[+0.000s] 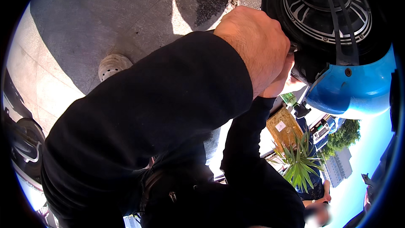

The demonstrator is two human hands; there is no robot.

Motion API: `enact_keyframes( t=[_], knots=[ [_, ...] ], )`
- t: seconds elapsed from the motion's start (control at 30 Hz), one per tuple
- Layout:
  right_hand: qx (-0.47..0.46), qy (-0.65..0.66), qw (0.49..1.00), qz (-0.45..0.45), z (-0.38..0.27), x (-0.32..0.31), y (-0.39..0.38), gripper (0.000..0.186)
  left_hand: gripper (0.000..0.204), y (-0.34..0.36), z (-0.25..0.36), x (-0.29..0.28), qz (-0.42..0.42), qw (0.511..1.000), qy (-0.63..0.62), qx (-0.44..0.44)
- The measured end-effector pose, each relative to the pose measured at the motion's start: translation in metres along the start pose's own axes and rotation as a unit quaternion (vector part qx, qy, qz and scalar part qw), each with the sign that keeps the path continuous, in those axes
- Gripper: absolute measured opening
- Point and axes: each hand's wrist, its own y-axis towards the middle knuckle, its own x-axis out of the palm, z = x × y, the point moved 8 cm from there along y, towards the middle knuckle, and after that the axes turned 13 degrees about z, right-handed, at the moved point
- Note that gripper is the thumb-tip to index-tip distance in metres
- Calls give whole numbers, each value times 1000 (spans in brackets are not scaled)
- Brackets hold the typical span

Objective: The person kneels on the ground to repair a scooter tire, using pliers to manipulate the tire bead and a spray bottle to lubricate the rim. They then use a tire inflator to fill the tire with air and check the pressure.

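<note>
My left hand [255, 44] is closed in a fist, its back toward me, at the edge of a black scooter-type wheel [328, 25] with silver-trimmed spokes. A small dark metallic piece [293, 48] shows beside its knuckles; I cannot make out what it belongs to. Just behind and below, my right hand [282, 82] is mostly covered by the left one. Its visible part lies close to the tyre and a glossy blue mudguard [352, 84]. What its fingers do is hidden. A black fork arm [344, 21] runs from the wheel hub to the mudguard.
Grey paving [126, 21] with shadows spreads at upper left, with a pale perforated shoe [114, 66] on it. A spiky green plant [299, 160] and a wooden board [284, 128] stand beyond my right arm. Another person [316, 198] is at lower right. A dark vehicle part [27, 143] sits at far left.
</note>
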Motion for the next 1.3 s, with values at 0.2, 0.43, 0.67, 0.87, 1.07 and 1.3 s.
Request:
enact_keyframes(
  t=[0.2, 0.43, 0.67, 0.87, 1.07, 1.3],
  knots=[
    [-4, -14, 1000, 2, 13, 1, 10, 47, 19, 17, -33, 35, -40, 996, 77, -4],
    [-21, 19, 1000, 6, 20, -5, 11, 42, 14, 11, -23, 12, 24, 999, 29, 40],
    [-87, 16, 995, 50, -5, 4, 3, 43, 14, 13, -32, 17, -16, 996, 83, 16],
    [-59, -73, 993, 74, 18, -7, 6, 55, 18, 19, -43, 38, -15, 995, 95, 0],
    [-108, -41, 993, 21, 21, 10, 9, 35, 17, 5, -20, 2, -14, 999, 8, -28],
    [-85, -193, 975, 75, 18, 1, 1, 49, 17, 5, -42, 33, -10, 998, 30, -45]
  ],
)
